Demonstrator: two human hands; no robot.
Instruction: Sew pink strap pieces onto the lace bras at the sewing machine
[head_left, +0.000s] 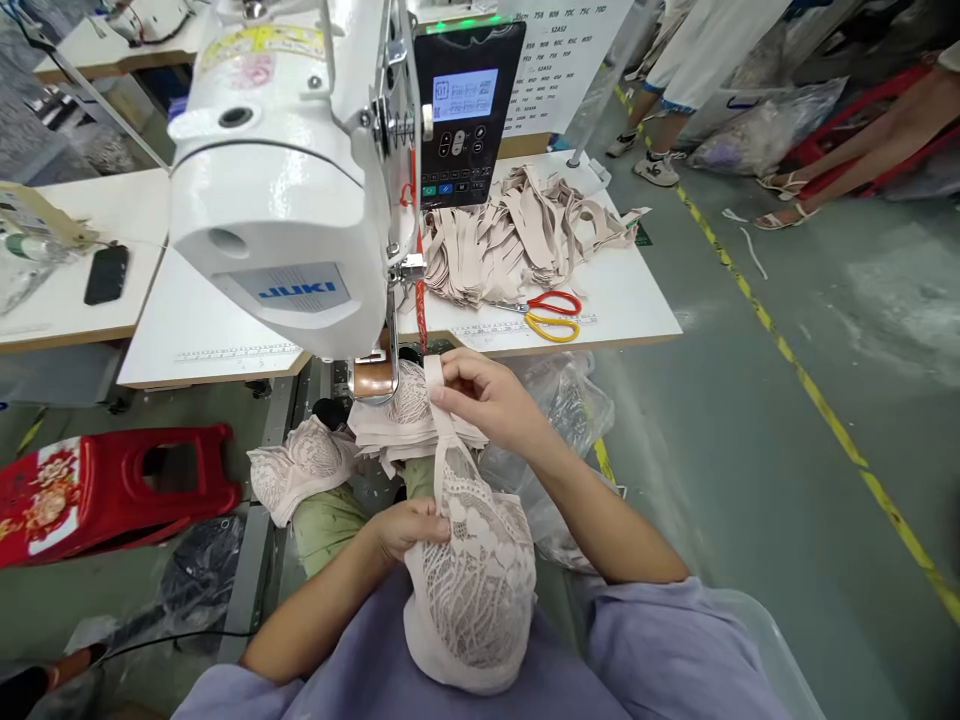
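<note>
A beige lace bra (480, 570) hangs in front of my body, its cup facing up. My left hand (409, 530) is closed on the cup's left edge, thumb on top. Higher up, my right hand (487, 395) pinches the bra's strap (442, 418) between thumb and fingers, close to its upper end. The strap runs up from the cup, just right of the sewing machine's arm end. Behind it lies a stack of similar bras (405, 415) below the machine head, and another bra (300, 465) rests on my left leg.
The white sewing machine (277, 220) stands ahead with its control panel (465, 120). A pile of beige straps (525, 230) and red-and-yellow scissors (551, 315) lie on the table (637, 310). A red stool (180, 480) is at left. Other people's legs (862, 155) show at upper right.
</note>
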